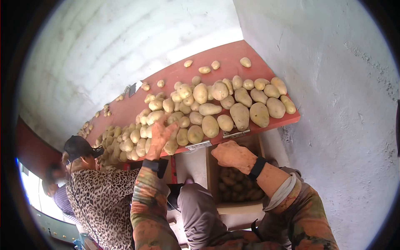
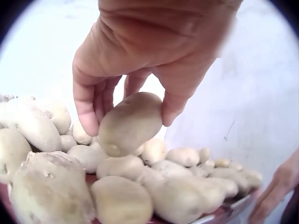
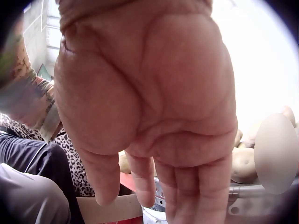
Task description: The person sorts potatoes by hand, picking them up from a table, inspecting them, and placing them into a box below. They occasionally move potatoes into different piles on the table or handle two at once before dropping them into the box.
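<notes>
Many potatoes [image 1: 239,116] lie piled along the front of a red tabletop [image 1: 227,52]. At the front edge of the pile is my left hand [image 1: 160,135]. The left wrist view shows that hand pinching a yellowish potato [image 2: 131,123] between thumb and fingers, above the other potatoes. My right hand [image 1: 233,156] is over a cardboard box [image 1: 241,205], just in front of the table edge. Seen close up in the right wrist view, its fingers [image 3: 182,191] hang down loosely extended with nothing in them. More potatoes [image 1: 237,183] lie inside the box below.
Metal hinges [image 1: 199,145] sit on the table's front edge. Pale walls [image 1: 333,104] border the table behind and at the right. A person in a leopard-print top [image 1: 104,196] and black cap sits close at my left, with another person [image 1: 62,200] beyond.
</notes>
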`<move>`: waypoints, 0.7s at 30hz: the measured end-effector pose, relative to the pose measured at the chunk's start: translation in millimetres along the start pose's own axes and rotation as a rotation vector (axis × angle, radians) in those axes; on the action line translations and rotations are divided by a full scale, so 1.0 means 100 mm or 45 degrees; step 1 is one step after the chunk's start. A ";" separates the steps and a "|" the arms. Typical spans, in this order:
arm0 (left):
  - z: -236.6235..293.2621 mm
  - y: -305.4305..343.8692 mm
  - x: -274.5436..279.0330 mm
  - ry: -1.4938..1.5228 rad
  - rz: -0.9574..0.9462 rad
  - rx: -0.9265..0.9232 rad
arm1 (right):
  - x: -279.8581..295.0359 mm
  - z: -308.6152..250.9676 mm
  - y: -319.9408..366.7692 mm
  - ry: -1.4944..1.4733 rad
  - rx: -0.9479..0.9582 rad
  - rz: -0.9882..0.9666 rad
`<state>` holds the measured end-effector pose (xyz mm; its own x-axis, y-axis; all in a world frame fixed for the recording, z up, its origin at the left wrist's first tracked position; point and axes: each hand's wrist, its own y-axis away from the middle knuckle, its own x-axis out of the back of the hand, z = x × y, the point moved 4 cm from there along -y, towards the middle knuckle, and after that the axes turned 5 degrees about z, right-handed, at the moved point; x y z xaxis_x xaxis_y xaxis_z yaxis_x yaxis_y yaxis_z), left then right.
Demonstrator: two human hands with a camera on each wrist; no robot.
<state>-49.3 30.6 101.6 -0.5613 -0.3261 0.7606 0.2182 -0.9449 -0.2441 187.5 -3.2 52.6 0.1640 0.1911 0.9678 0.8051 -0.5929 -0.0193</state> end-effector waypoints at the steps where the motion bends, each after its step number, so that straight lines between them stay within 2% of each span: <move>1: 0.02 0.10 0.02 0.414 -0.169 0.048 | -0.01 0.00 0.01 0.001 0.003 0.002; 2: 0.05 0.22 -0.01 0.661 -0.328 0.011 | -0.03 0.02 0.00 -0.016 0.001 0.005; 4: 0.26 0.57 -0.12 1.016 -0.527 0.376 | -0.10 0.05 -0.03 -0.034 0.013 0.010; 5: 0.37 0.75 -0.18 0.658 -0.554 0.168 | -0.13 0.08 -0.05 -0.054 0.027 0.040; 7: 0.30 0.92 -0.40 0.713 -0.717 0.203 | -0.14 0.12 -0.02 -0.072 0.029 0.064; 10: 0.22 1.11 -0.65 0.687 -0.736 0.191 | -0.08 0.11 0.03 -0.075 0.047 0.128; 12: 0.12 1.16 -0.79 0.669 -0.781 0.297 | -0.08 0.14 0.00 -0.063 0.046 0.052; 15: 0.08 1.06 -0.78 0.663 -0.785 0.327 | -0.03 0.12 0.04 -0.049 0.020 0.032; 17: 0.06 0.86 -0.74 0.781 -0.733 0.239 | -0.09 0.12 0.01 -0.023 0.012 0.028; 19: 0.09 0.55 -0.60 0.565 -0.389 0.155 | -0.12 0.14 -0.03 -0.008 -0.003 0.024; 21: 0.20 0.29 -0.47 0.548 -0.117 0.005 | -0.13 0.12 -0.04 0.008 -0.003 -0.034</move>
<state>0.1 18.9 70.7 -0.8598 -0.2241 0.4588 0.1547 -0.9707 -0.1841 188.9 5.6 36.8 0.1392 0.2021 0.9694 0.8075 -0.5898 0.0070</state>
